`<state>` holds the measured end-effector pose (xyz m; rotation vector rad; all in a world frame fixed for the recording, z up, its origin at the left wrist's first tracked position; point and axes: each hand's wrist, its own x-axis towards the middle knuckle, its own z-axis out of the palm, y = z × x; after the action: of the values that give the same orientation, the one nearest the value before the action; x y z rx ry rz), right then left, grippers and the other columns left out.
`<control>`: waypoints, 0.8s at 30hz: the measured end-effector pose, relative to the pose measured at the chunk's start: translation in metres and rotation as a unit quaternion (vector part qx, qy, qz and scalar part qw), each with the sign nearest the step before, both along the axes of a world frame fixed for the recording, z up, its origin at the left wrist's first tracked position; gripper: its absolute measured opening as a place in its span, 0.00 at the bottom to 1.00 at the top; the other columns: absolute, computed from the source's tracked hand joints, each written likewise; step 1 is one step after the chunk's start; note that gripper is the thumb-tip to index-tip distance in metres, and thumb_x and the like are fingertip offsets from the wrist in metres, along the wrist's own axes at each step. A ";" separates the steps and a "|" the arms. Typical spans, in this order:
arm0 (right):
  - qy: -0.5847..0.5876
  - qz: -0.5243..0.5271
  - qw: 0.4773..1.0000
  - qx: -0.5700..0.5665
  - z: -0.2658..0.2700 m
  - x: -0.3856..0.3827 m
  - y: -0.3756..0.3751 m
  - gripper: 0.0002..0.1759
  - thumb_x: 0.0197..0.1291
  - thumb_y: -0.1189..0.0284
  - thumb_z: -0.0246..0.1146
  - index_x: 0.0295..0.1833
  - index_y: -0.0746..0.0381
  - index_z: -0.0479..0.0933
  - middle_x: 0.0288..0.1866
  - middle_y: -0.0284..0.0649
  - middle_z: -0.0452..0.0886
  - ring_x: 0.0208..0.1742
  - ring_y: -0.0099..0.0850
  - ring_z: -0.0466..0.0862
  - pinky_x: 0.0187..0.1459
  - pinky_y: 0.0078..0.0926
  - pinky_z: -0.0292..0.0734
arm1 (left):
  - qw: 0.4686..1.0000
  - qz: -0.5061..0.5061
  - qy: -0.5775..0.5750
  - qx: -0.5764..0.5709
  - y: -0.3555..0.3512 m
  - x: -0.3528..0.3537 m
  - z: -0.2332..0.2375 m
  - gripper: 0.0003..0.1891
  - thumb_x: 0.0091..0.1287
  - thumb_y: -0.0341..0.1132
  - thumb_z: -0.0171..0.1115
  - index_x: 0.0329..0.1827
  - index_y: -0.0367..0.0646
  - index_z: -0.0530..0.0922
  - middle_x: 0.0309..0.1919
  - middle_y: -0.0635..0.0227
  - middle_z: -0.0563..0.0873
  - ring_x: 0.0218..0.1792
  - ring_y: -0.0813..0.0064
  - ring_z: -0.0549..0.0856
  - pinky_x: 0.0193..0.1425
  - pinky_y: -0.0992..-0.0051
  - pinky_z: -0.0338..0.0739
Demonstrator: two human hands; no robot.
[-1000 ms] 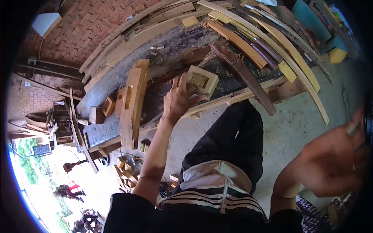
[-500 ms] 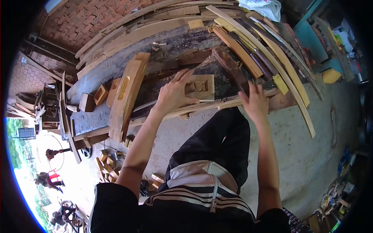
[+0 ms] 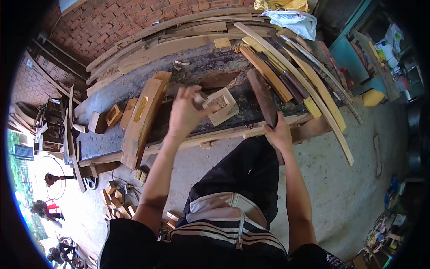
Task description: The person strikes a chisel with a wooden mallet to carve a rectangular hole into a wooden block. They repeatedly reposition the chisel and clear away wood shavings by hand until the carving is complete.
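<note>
A square wooden block [image 3: 217,119] with a recess cut in its face lies turned at an angle on the dark bench top. My left hand [image 3: 182,114] is at its left side, somewhat blurred, fingers and thumb apart, the thumb reaching over the block toward the recess. Wood shavings [image 3: 221,102] show in the recess. My right hand [image 3: 280,132] is wrapped round the lower part of a long dark wooden bar [image 3: 261,92], which slants up and left over the bench. The bar's lower end passes beyond the bench's near edge.
Left of the block lies a long timber [image 3: 150,101] with a slot in it, then smaller wooden blocks [image 3: 114,114]. To the right are chisels [image 3: 293,85] and long curved strips [image 3: 313,80] overhanging the bench edge. Boards [image 3: 156,50] line the back by the brick wall.
The block has turned on the bench, and my left hand has drawn left from around it. My right hand has closed round the dark bar, whose lower end has come toward me.
</note>
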<state>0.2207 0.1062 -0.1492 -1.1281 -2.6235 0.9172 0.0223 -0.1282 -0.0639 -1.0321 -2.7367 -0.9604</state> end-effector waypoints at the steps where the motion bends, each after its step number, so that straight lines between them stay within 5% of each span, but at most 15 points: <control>1: 0.066 -0.013 0.993 -0.101 -0.003 0.007 -0.002 0.35 0.56 0.69 0.70 0.68 0.62 0.65 0.49 0.59 0.83 0.52 0.55 0.85 0.53 0.44 0.80 | 0.997 -0.005 -0.008 0.081 -0.004 -0.006 0.012 0.27 0.53 0.46 0.82 0.47 0.37 0.81 0.36 0.65 0.84 0.39 0.69 0.84 0.48 0.69 0.80; 3: 0.144 -0.016 0.982 -0.119 0.012 0.022 -0.013 0.33 0.56 0.70 0.70 0.66 0.64 0.66 0.47 0.56 0.83 0.50 0.51 0.85 0.54 0.41 0.79 | 0.978 -0.017 -0.049 0.201 -0.009 -0.006 0.055 0.14 0.62 0.39 0.75 0.39 0.41 0.80 0.28 0.72 0.81 0.27 0.81 0.80 0.33 0.76 0.76; 5: 0.225 -0.022 0.964 -0.136 0.042 0.035 -0.026 0.31 0.57 0.71 0.70 0.64 0.65 0.68 0.45 0.53 0.83 0.48 0.48 0.86 0.55 0.37 0.78 | 0.920 -0.061 -0.240 0.303 -0.019 -0.012 0.088 0.12 0.64 0.38 0.75 0.33 0.42 0.80 0.16 0.77 0.76 0.17 0.83 0.77 0.23 0.79 0.72; 6: 0.274 -0.038 0.954 -0.119 0.060 0.041 -0.032 0.30 0.57 0.72 0.70 0.63 0.67 0.68 0.44 0.50 0.82 0.47 0.44 0.84 0.55 0.36 0.77 | 0.884 -0.122 -0.238 0.384 -0.014 -0.007 0.100 0.13 0.67 0.39 0.72 0.30 0.44 0.78 0.15 0.77 0.76 0.12 0.87 0.72 0.16 0.81 0.62; 9: 0.337 -0.048 0.935 -0.095 0.083 0.054 -0.031 0.26 0.59 0.75 0.69 0.60 0.69 0.70 0.37 0.38 0.80 0.37 0.33 0.83 0.44 0.31 0.79 | 0.807 -0.210 -0.234 0.499 0.008 -0.013 0.107 0.16 0.69 0.44 0.69 0.29 0.43 0.78 0.14 0.76 0.75 0.09 0.85 0.70 0.12 0.81 0.59; 12: 0.390 -0.097 0.896 -0.189 0.115 0.062 -0.049 0.20 0.60 0.81 0.67 0.57 0.67 0.72 0.27 0.32 0.76 0.21 0.16 0.72 0.25 0.15 0.66 | 0.810 -0.249 -0.215 0.485 0.037 -0.016 0.101 0.20 0.68 0.50 0.68 0.31 0.40 0.79 0.11 0.74 0.75 0.09 0.83 0.72 0.12 0.79 0.66; 24: 0.355 -0.111 0.913 -0.169 0.098 0.100 -0.073 0.18 0.63 0.78 0.66 0.57 0.67 0.71 0.31 0.35 0.76 0.20 0.20 0.73 0.21 0.20 0.66 | 0.851 -0.182 -0.252 0.424 0.073 0.001 0.073 0.21 0.64 0.50 0.74 0.36 0.37 0.84 0.20 0.81 0.77 0.21 0.89 0.69 0.24 0.80 0.64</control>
<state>0.3208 0.0335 -0.0513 -0.8899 -1.7599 1.4322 0.0230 -0.0548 0.0088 -1.2008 -1.9328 -2.4783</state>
